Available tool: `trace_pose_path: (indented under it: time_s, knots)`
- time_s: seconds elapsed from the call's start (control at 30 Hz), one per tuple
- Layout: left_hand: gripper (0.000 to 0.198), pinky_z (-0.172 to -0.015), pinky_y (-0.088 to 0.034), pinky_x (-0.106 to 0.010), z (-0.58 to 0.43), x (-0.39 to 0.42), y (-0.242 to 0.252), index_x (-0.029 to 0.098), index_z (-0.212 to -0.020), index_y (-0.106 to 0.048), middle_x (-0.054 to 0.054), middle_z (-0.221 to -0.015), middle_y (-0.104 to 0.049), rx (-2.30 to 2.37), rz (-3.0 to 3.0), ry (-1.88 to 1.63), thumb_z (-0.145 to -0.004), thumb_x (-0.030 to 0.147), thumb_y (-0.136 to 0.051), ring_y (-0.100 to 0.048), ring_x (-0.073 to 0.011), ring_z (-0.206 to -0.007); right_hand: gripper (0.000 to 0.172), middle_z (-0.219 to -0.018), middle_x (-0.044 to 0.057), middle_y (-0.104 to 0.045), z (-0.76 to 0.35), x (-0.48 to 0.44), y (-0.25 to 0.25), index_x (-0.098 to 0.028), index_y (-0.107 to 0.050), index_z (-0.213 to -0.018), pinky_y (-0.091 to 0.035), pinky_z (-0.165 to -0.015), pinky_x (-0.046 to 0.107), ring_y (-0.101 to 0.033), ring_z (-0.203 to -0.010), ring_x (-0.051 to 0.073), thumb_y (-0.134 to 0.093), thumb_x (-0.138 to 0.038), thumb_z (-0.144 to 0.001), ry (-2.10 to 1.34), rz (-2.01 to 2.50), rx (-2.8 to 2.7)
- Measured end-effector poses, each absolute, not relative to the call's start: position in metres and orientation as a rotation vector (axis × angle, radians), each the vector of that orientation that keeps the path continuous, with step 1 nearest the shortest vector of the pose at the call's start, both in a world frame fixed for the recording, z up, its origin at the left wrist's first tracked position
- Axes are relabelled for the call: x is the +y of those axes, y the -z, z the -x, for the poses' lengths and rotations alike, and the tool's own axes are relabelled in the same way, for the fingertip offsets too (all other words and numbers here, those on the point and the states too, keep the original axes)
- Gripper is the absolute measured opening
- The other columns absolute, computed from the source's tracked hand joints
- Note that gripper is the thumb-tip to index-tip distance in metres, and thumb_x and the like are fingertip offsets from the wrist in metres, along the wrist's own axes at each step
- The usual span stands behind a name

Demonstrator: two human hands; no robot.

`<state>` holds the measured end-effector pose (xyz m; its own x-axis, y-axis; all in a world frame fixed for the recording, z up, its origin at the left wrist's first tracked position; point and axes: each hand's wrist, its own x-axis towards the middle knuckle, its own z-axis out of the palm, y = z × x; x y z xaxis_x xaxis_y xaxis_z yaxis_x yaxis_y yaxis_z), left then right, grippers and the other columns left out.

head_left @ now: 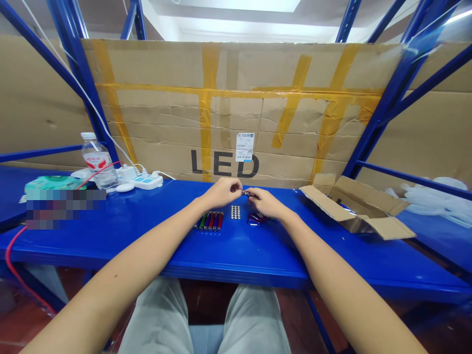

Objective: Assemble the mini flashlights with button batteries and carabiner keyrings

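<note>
My left hand (224,190) and my right hand (261,198) meet above the blue table, fingertips pinched close together. Between them is a small dark metallic piece (244,192), too small to name; both hands appear closed on it. Just below lie several silver button cells (235,212) in neat rows. To their left, near my left forearm, several slim metallic tubes (210,221) in green, purple, blue and red lie side by side. Under my right hand is a loose group of shiny red and blue pieces (255,219), partly covered by that hand.
An open cardboard box (363,216) with metallic items inside stands at the right. A plastic bottle (98,162), a power strip (147,181) and a teal tissue pack (51,183) sit at the left. A large cardboard sheet (165,118) backs the blue table (147,236).
</note>
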<state>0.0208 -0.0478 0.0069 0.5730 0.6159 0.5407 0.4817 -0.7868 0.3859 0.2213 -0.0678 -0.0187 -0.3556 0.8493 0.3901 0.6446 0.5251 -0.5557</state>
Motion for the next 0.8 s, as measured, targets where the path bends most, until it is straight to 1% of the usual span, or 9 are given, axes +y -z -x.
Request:
trace_pose_path:
  time_s: [0.1,0.2,0.33,0.4,0.5,0.57,0.63,0.73,0.8]
  knots:
    - [0.012,-0.068,-0.044,-0.026,-0.031,-0.054,-0.001,0.016,-0.086,-0.065,-0.003,-0.078,-0.068,0.911,-2.584,-1.052,-0.08,0.018,-0.055,-0.06,-0.0143,-0.072,0.03,-0.098,0.008,-0.07,-0.219,-0.069,0.018,-0.017,-0.067,-0.103,-0.045,-0.087,0.033,-0.061,-0.094,0.02,-0.046,-0.006,-0.086,-0.374,1.166,-2.15]
    - [0.012,-0.068,-0.045,-0.027,-0.034,-0.053,0.004,0.016,-0.088,-0.065,-0.003,-0.079,-0.069,0.913,-2.527,-1.092,-0.081,0.019,-0.055,-0.06,-0.0142,-0.073,0.031,-0.105,0.01,-0.069,-0.219,-0.07,0.017,-0.017,-0.067,-0.106,-0.044,-0.09,0.034,-0.06,-0.098,0.021,-0.046,-0.007,-0.086,-0.346,1.143,-2.147]
    - [0.011,-0.07,-0.047,-0.027,-0.033,-0.049,0.007,0.015,-0.086,-0.064,-0.002,-0.079,-0.068,0.903,-2.41,-1.174,-0.082,0.02,-0.056,-0.06,-0.0138,-0.074,0.031,-0.103,0.01,-0.068,-0.219,-0.072,0.015,-0.016,-0.066,-0.108,-0.045,-0.087,0.034,-0.06,-0.095,0.021,-0.043,-0.009,-0.088,-0.345,1.125,-2.144]
    - [0.01,-0.067,-0.047,-0.026,-0.033,-0.049,0.007,0.015,-0.085,-0.064,-0.003,-0.078,-0.068,0.904,-2.353,-1.179,-0.081,0.019,-0.056,-0.059,-0.0132,-0.072,0.03,-0.103,0.01,-0.067,-0.218,-0.073,0.015,-0.016,-0.064,-0.108,-0.044,-0.088,0.035,-0.059,-0.095,0.021,-0.043,-0.01,-0.088,-0.341,1.108,-2.136]
    - [0.009,-0.057,-0.047,-0.024,-0.035,-0.051,0.006,0.015,-0.084,-0.062,-0.002,-0.072,-0.065,0.905,-2.241,-1.13,-0.08,0.02,-0.056,-0.058,-0.0121,-0.064,0.025,-0.104,0.008,-0.064,-0.217,-0.073,0.016,-0.017,-0.059,-0.107,-0.043,-0.087,0.034,-0.057,-0.095,0.02,-0.053,-0.015,-0.084,-0.308,1.049,-2.076]
    - [0.008,-0.051,-0.045,-0.022,-0.036,-0.053,0.005,0.015,-0.082,-0.06,-0.001,-0.066,-0.062,0.887,-2.134,-1.1,-0.081,0.021,-0.055,-0.057,-0.0115,-0.059,0.022,-0.098,0.006,-0.062,-0.216,-0.073,0.016,-0.018,-0.055,-0.101,-0.044,-0.081,0.032,-0.055,-0.089,0.019,-0.059,-0.017,-0.079,-0.26,1.018,-2.027]
    - [0.007,-0.048,-0.045,-0.022,-0.037,-0.053,0.005,0.015,-0.081,-0.058,0.0,-0.062,-0.06,0.855,-2.052,-1.076,-0.082,0.021,-0.055,-0.056,-0.011,-0.055,0.016,-0.09,0.005,-0.06,-0.216,-0.073,0.016,-0.019,-0.053,-0.09,-0.043,-0.076,0.031,-0.054,-0.084,0.019,-0.059,-0.015,-0.076,-0.192,1.001,-1.997]
    - [0.007,-0.049,-0.046,-0.022,-0.036,-0.052,0.005,0.015,-0.079,-0.058,0.0,-0.061,-0.06,0.814,-2.014,-1.056,-0.082,0.02,-0.055,-0.057,-0.0109,-0.055,0.008,-0.083,0.004,-0.059,-0.214,-0.076,0.014,-0.02,-0.052,-0.079,-0.042,-0.074,0.03,-0.054,-0.08,0.019,-0.055,-0.014,-0.077,-0.118,0.98,-1.987]
    - [0.007,-0.05,-0.047,-0.022,-0.035,-0.051,0.005,0.014,-0.08,-0.058,0.0,-0.062,-0.06,0.799,-2.004,-1.049,-0.082,0.02,-0.056,-0.057,-0.0109,-0.056,0.005,-0.081,0.004,-0.06,-0.213,-0.079,0.012,-0.02,-0.054,-0.077,-0.042,-0.073,0.03,-0.054,-0.079,0.019,-0.056,-0.017,-0.08,-0.121,0.973,-1.99]
